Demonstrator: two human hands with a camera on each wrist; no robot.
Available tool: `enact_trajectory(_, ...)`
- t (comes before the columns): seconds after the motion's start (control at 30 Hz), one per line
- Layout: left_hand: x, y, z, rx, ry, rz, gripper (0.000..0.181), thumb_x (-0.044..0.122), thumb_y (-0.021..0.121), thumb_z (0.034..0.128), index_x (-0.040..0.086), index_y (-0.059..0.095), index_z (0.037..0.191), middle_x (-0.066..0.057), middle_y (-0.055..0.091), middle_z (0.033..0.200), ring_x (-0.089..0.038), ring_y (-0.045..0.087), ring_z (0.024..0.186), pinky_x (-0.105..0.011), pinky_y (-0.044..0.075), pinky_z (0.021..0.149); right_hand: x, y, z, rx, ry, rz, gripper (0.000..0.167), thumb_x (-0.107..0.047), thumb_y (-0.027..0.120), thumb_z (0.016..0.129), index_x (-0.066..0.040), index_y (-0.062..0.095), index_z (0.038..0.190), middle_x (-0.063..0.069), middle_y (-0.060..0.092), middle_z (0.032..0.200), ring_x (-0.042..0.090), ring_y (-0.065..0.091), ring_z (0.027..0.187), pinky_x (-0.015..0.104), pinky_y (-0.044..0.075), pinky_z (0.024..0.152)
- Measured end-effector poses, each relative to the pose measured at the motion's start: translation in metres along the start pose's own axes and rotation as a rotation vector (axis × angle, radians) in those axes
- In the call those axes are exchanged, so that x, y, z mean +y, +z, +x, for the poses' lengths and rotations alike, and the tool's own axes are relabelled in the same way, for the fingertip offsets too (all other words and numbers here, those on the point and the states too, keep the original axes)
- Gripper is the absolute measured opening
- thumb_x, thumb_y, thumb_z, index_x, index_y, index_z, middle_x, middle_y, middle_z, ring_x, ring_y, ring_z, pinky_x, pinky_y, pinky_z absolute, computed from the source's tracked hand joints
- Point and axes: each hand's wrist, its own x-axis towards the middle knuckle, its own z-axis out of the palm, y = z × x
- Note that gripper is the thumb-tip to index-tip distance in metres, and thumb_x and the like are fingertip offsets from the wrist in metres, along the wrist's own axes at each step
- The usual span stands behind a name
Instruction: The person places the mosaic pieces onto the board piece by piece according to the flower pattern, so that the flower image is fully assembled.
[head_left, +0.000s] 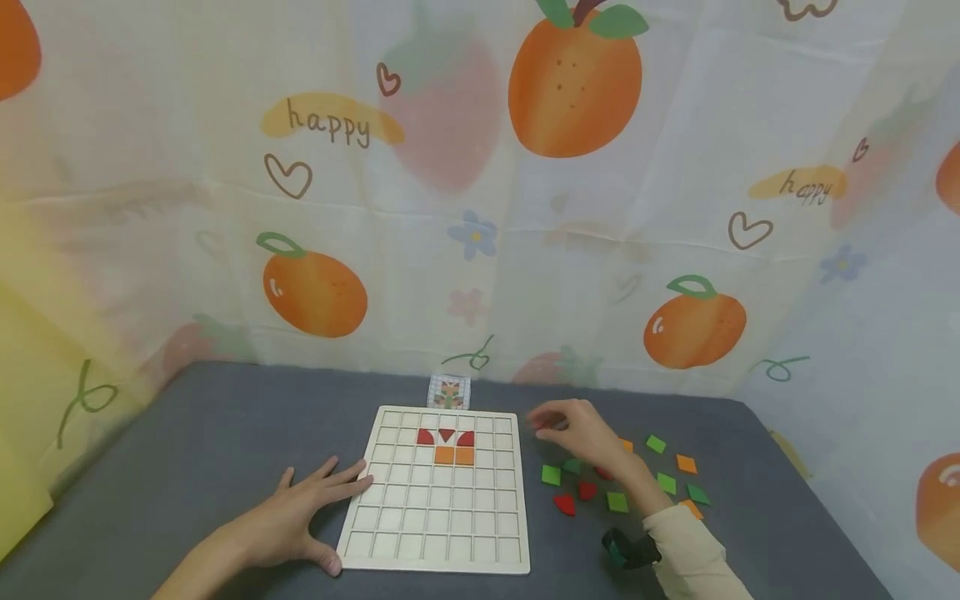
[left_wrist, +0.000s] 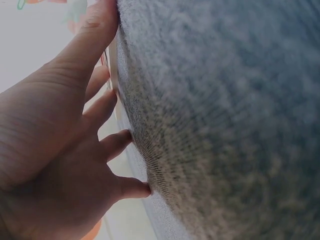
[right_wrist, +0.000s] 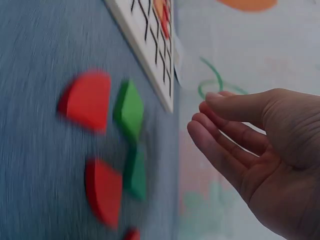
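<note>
A white grid board (head_left: 442,521) lies on the grey cloth, with red quarter-circle pieces (head_left: 466,438), a red triangle (head_left: 446,434) and two orange squares (head_left: 444,456) in its upper cells. My left hand (head_left: 311,508) is spread along the board's left edge, fingertips and thumb touching it; the left wrist view shows that hand (left_wrist: 65,130) from the palm side. My right hand (head_left: 581,429) is raised beside the board's upper right corner, thumb and fingertips together. A bit of red shows between them in the head view; in the right wrist view the hand's (right_wrist: 260,150) fingertips hide it.
Loose pieces lie right of the board: green squares (head_left: 617,502), red quarter-circles (head_left: 565,504), orange squares (head_left: 686,463) and dark green pieces (head_left: 697,494). A small pattern card (head_left: 449,392) sits behind the board. A dark band (head_left: 630,550) is near the right sleeve. Printed curtains (head_left: 465,250) stand behind.
</note>
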Motion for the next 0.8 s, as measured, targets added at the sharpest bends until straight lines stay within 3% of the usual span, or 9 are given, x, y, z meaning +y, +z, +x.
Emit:
enact_trajectory(0.3, -0.001, -0.001, 0.000, 0.000, -0.028, -0.009, 0.106, 0.053, 0.083, 0.0555, 0.018, 0.045, 0.148, -0.013, 0.032, 0.158, -0.054, 0.013, 0.142, -0.083, -0.002, 0.092, 0.029, -0.024, -0.023, 0.060, 0.042, -0.062, 0.027, -0.001, 0.070, 0.087, 0.001, 0.069, 0.114, 0.012, 0.071, 0.102, 0.025, 0.068, 0.093, 0.035, 0.056, 0.079)
enact_trajectory(0.63, -0.003, -0.001, 0.001, -0.002, -0.002, -0.014, 0.104, 0.052, 0.082, 0.0561, 0.017, 0.046, 0.148, -0.015, 0.033, 0.156, -0.054, 0.013, 0.142, -0.082, -0.003, 0.092, 0.057, -0.040, -0.046, 0.096, 0.176, -0.076, 0.032, 0.001, 0.069, 0.087, -0.001, 0.068, 0.118, 0.013, 0.070, 0.108, 0.029, 0.067, 0.098, 0.035, 0.056, 0.077)
enact_trajectory(0.8, -0.003, -0.001, 0.000, -0.001, -0.003, -0.007, 0.105, 0.051, 0.083, 0.0553, 0.017, 0.047, 0.147, -0.014, 0.033, 0.157, -0.054, 0.014, 0.142, -0.082, -0.002, 0.092, 0.068, -0.047, -0.059, 0.104, 0.193, -0.081, 0.032, -0.001, 0.071, 0.086, 0.001, 0.067, 0.117, 0.016, 0.070, 0.110, 0.033, 0.067, 0.101, 0.039, 0.056, 0.079)
